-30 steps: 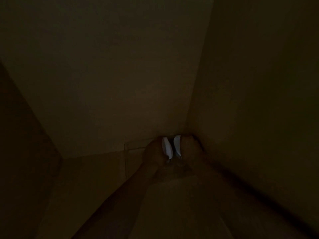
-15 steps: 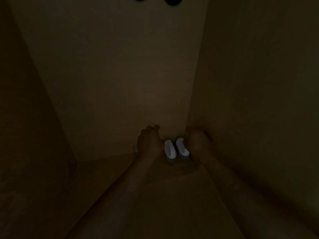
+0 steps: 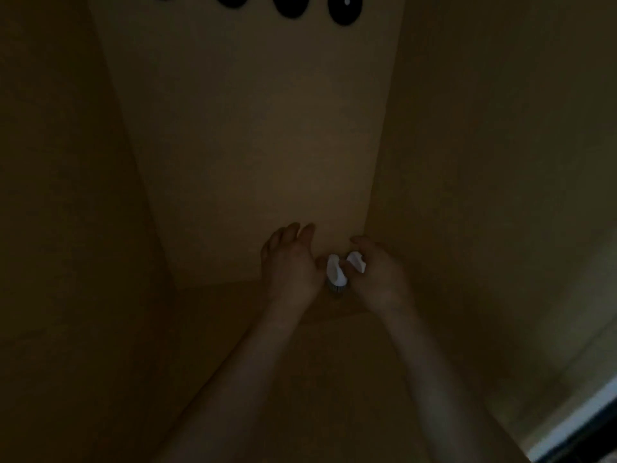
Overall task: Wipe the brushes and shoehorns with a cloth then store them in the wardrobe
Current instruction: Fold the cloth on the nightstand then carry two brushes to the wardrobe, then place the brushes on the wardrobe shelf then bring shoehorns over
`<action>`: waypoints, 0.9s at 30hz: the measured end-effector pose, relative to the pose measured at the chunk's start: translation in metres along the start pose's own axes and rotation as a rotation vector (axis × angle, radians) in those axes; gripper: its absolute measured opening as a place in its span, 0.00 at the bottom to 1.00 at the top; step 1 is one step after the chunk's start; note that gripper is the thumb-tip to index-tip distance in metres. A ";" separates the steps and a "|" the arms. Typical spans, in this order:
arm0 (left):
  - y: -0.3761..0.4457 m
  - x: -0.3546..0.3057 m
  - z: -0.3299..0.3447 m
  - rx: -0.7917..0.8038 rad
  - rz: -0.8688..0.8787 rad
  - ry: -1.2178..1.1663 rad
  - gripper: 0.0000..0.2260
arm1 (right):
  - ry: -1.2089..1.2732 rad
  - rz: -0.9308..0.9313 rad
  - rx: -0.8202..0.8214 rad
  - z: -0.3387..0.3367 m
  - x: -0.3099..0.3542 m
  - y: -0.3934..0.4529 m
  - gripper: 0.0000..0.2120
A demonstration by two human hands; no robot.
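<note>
Two small white brushes stand in the back right corner of a dim wardrobe compartment. The left brush rests bristles down on the shelf floor. My left hand is right beside it, fingers straight and spread, its thumb side against the brush. The right brush sits a little higher and tilted. My right hand curls round it, thumb in front and fingers behind, hiding its lower part. No cloth or shoehorn is visible.
The compartment is narrow: a back panel, a left wall and a right wall close in. Several dark round discs line the top edge. A bright strip marks the opening at the lower right.
The view has tilted up, bringing the dark discs in. My left hand's fingers have spread open beside the left brush. My right hand has closed in over the right brush, which now tilts.
</note>
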State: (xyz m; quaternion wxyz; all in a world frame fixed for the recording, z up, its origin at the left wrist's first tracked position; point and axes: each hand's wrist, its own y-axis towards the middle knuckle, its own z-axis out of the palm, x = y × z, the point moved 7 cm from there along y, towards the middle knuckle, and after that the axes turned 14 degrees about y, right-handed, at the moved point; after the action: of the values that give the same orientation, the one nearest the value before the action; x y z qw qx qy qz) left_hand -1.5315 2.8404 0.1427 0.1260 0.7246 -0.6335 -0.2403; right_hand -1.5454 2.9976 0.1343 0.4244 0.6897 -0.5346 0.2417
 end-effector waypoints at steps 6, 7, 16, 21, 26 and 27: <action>-0.050 -0.003 -0.038 -0.023 -0.074 0.048 0.26 | 0.054 -0.024 0.046 -0.009 0.011 -0.036 0.20; -0.059 -0.003 -0.043 -0.021 -0.095 0.047 0.25 | 0.057 -0.048 0.053 -0.013 0.013 -0.044 0.17; -0.176 -0.020 -0.079 -0.037 -0.374 0.007 0.22 | 0.124 -0.165 0.232 -0.035 0.011 -0.124 0.17; -0.240 -0.007 -0.103 -0.059 -0.486 0.045 0.22 | 0.250 -0.147 0.398 -0.010 0.024 -0.168 0.19; -0.294 0.013 -0.135 -0.088 -0.579 0.105 0.22 | 0.321 -0.157 0.546 0.018 0.049 -0.219 0.20; -0.303 0.019 -0.140 -0.092 -0.595 0.110 0.22 | 0.330 -0.166 0.568 0.023 0.056 -0.227 0.20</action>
State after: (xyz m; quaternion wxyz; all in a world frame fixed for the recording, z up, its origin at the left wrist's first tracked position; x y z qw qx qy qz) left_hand -1.1984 2.8549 0.1111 0.1167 0.8837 -0.3744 -0.2555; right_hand -1.3166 2.9636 0.0917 0.3144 0.7732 -0.3118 0.4540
